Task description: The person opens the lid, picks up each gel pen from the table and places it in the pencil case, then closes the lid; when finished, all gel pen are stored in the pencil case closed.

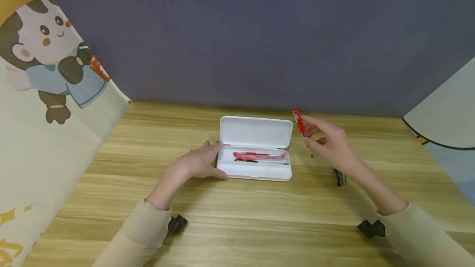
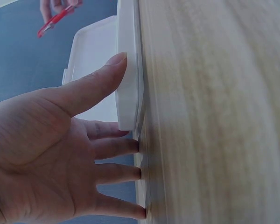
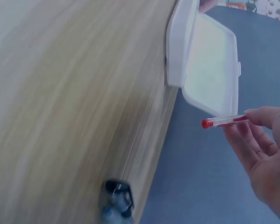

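Note:
A white pencil case lies with its lid up on the table. Inside its back compartment are red gel pens and a black pen. My left hand rests at the case's left end, thumb against the front wall and the other fingers straight; in the left wrist view the fingertips touch the table. Beyond the case's right side, my right hand pinches a red gel pen between thumb and fingers above the table. In the right wrist view its red end points away from the hand.
Several dark pens lie on the wooden table under the right forearm; they look blurred in the right wrist view. A dark grey panel stands behind the table, with a cartoon-printed panel at the left.

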{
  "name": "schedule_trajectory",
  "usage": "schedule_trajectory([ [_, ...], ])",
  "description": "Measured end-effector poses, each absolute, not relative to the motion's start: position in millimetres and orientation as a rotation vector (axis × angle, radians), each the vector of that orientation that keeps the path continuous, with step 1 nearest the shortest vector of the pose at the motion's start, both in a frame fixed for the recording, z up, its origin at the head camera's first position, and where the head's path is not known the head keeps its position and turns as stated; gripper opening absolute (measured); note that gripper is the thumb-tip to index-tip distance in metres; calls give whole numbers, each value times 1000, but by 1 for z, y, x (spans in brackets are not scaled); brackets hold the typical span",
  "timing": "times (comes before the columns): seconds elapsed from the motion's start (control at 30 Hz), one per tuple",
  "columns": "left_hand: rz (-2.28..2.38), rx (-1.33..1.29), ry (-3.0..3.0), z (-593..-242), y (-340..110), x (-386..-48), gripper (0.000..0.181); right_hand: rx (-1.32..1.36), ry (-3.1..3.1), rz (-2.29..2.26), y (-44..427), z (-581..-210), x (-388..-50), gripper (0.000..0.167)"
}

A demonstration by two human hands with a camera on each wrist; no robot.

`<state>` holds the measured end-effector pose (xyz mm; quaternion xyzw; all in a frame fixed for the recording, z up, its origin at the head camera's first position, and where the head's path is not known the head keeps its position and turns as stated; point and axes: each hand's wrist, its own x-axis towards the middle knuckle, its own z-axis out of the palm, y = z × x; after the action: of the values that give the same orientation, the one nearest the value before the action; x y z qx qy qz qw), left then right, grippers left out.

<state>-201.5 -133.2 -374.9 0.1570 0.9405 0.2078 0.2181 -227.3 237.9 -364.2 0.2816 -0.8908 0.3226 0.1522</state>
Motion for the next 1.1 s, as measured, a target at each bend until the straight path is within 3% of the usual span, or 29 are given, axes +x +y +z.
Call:
schedule_trajectory([
  [0.5,568,435,2595,-377,-136,-200,101,1177,-2432,775,170,-374,-235,60],
  [1.1,559,438,2588,-376,-136,-200,103,1301,-2579,95,133,-383,-237,47],
])
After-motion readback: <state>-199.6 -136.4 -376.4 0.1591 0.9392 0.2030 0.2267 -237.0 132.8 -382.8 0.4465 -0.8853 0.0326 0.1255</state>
